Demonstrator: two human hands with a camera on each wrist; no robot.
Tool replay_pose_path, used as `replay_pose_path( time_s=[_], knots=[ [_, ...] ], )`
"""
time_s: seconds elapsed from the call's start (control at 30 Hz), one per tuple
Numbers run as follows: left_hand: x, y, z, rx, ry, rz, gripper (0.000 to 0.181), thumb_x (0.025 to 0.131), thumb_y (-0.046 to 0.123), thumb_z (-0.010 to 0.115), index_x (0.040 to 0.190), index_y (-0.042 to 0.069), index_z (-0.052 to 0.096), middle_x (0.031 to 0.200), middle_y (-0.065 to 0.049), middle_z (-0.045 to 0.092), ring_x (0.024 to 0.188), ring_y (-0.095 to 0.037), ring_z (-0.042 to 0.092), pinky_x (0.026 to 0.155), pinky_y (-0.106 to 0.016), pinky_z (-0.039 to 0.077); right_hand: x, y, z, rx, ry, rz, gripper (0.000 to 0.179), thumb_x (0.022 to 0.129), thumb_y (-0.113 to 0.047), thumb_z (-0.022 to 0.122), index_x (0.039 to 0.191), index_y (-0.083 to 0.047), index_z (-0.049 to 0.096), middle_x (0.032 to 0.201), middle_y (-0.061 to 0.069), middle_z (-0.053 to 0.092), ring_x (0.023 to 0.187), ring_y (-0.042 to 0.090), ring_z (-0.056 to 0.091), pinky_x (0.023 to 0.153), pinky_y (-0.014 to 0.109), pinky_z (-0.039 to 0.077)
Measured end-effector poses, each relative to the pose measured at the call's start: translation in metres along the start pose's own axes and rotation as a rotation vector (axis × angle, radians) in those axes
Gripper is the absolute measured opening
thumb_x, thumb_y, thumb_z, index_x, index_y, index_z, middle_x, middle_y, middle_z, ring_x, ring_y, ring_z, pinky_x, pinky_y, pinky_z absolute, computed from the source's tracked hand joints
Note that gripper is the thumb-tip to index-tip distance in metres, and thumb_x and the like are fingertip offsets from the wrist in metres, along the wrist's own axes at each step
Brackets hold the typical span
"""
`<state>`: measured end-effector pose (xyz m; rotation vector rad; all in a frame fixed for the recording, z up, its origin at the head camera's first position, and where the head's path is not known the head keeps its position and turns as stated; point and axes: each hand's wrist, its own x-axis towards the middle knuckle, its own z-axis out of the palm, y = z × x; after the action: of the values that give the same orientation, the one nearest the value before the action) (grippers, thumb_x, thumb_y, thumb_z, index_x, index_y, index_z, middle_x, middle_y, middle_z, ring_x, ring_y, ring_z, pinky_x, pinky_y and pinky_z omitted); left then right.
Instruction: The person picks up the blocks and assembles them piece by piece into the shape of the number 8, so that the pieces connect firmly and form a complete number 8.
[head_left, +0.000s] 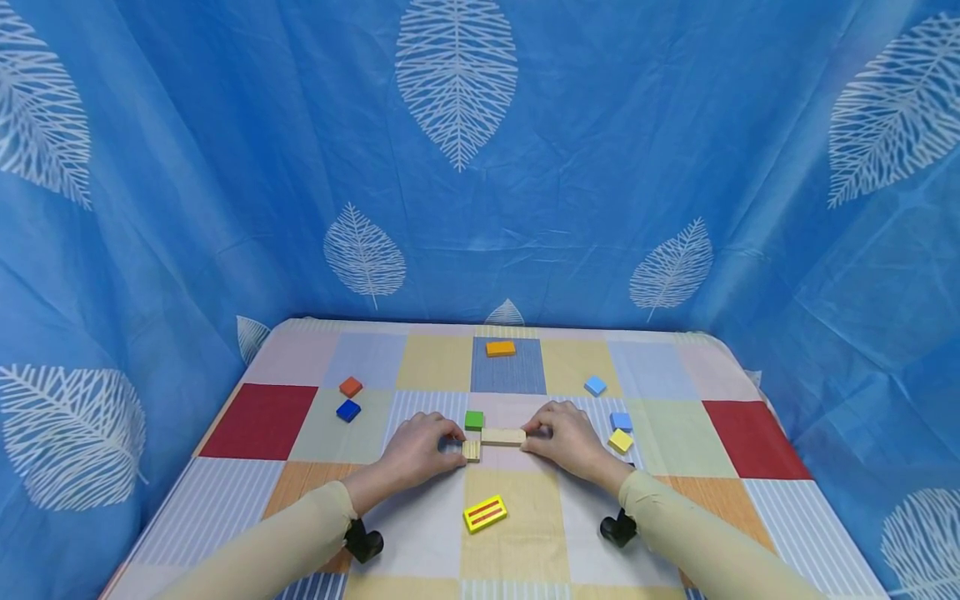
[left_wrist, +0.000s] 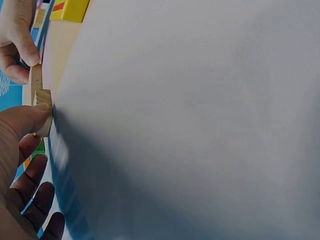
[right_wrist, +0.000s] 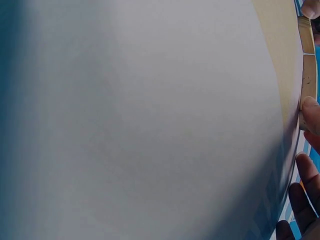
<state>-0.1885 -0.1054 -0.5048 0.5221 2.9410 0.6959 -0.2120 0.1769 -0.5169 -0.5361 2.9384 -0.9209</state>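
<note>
Near the middle of the table, my left hand (head_left: 422, 448) pinches a small plain wooden block (head_left: 471, 451) between thumb and index finger. The thumb (left_wrist: 37, 116) lies on that block in the left wrist view, with the other fingers spread loosely below. My right hand (head_left: 567, 439) pinches the right end of a longer plain wooden block (head_left: 501, 437). In the right wrist view, the long block (right_wrist: 309, 80) lines up end to end with the small block (right_wrist: 306, 35). A green block (head_left: 474, 420) sits just behind them.
A yellow block with red stripes (head_left: 485, 514) lies in front of the hands. An orange block (head_left: 500, 348) is at the back. Red (head_left: 350, 387) and dark blue (head_left: 348, 410) blocks lie left; light blue (head_left: 595, 385), blue (head_left: 621, 422) and yellow (head_left: 620, 442) blocks lie right. Blue curtains (head_left: 480, 250) surround the table.
</note>
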Motion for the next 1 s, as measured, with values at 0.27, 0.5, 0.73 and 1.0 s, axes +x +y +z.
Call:
replay_pose_path(
  time_s=[0.27,0.5,0.73,1.0],
  knots=[
    [0.0012,0.0005,-0.0001,0.0,-0.015,-0.014,0.029,0.082,0.04,0.085,0.103,0.024,0.075,0.101,0.006,0.064,0.092,-0.016,0.051,0.083,-0.039,0.044,0.001,-0.0003,-0.001,0.001,-0.004,0.002,0.016,0.082,-0.032,0.088,0.093,-0.03,0.077,0.094,-0.019,0.059,0.092,0.012,0.047,0.086,0.04,0.034],
    [0.0005,0.0019,0.0002,-0.003,-0.013,-0.026,0.029,0.082,0.04,0.086,0.104,0.024,0.074,0.102,0.006,0.064,0.092,-0.016,0.051,0.084,-0.039,0.043,0.0011,0.0014,-0.0007,-0.002,-0.003,-0.004,0.016,0.082,-0.033,0.088,0.093,-0.03,0.076,0.095,-0.019,0.059,0.093,0.012,0.048,0.087,0.041,0.035],
    [0.0005,0.0016,0.0013,-0.012,-0.017,-0.035,0.03,0.082,0.041,0.085,0.105,0.024,0.074,0.103,0.006,0.063,0.094,-0.016,0.05,0.085,-0.039,0.043,0.0004,0.0009,-0.0003,-0.002,-0.005,-0.003,0.016,0.082,-0.032,0.087,0.093,-0.03,0.076,0.095,-0.019,0.059,0.092,0.012,0.047,0.086,0.041,0.035],
    [-0.0003,0.0005,0.0018,-0.007,-0.022,-0.037,0.036,0.081,0.043,0.085,0.109,0.023,0.074,0.103,0.006,0.064,0.095,-0.016,0.051,0.086,-0.039,0.044,-0.0001,0.0003,-0.0007,0.002,-0.003,-0.002,0.016,0.082,-0.032,0.088,0.093,-0.03,0.077,0.095,-0.019,0.059,0.092,0.012,0.048,0.087,0.041,0.035]
  ],
)
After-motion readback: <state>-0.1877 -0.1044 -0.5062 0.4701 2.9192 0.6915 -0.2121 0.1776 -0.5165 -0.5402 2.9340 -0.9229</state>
